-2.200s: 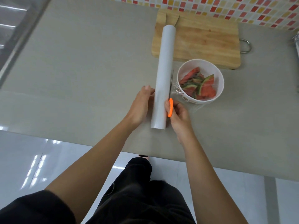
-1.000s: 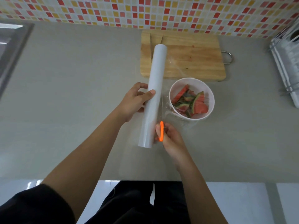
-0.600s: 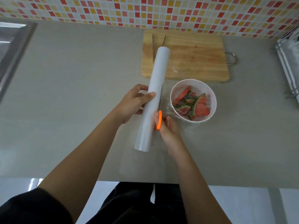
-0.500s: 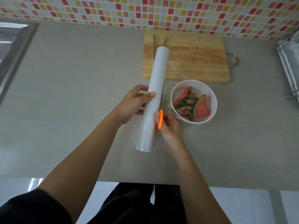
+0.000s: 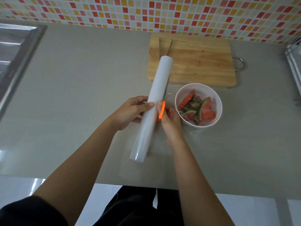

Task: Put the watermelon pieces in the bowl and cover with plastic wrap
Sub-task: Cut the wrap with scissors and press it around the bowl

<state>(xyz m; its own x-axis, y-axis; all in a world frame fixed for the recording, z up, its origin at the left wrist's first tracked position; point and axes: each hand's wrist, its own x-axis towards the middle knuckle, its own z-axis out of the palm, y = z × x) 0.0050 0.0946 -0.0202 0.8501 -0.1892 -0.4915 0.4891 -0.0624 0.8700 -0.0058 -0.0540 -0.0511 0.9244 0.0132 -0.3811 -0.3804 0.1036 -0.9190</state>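
Note:
A white bowl (image 5: 216, 119) on the grey counter holds several red and green watermelon pieces (image 5: 197, 110), with clear plastic film stretched over it. My left hand (image 5: 130, 111) grips a long white roll of plastic wrap (image 5: 154, 103), held off the counter just left of the bowl. My right hand (image 5: 171, 123) holds orange-handled scissors (image 5: 162, 112) between roll and bowl. Their blades run along the roll's right side, through the film.
A wooden cutting board (image 5: 195, 66) with a metal hanging loop lies behind the bowl against the tiled wall. A steel sink (image 5: 14, 54) is at the far left. A white rack (image 5: 294, 62) stands at the right edge. The counter's front edge is near my body.
My right hand with the scissors has moved forward along the roll, away from me. My left hand has kept its grip on the roll. The bowl has stayed in place.

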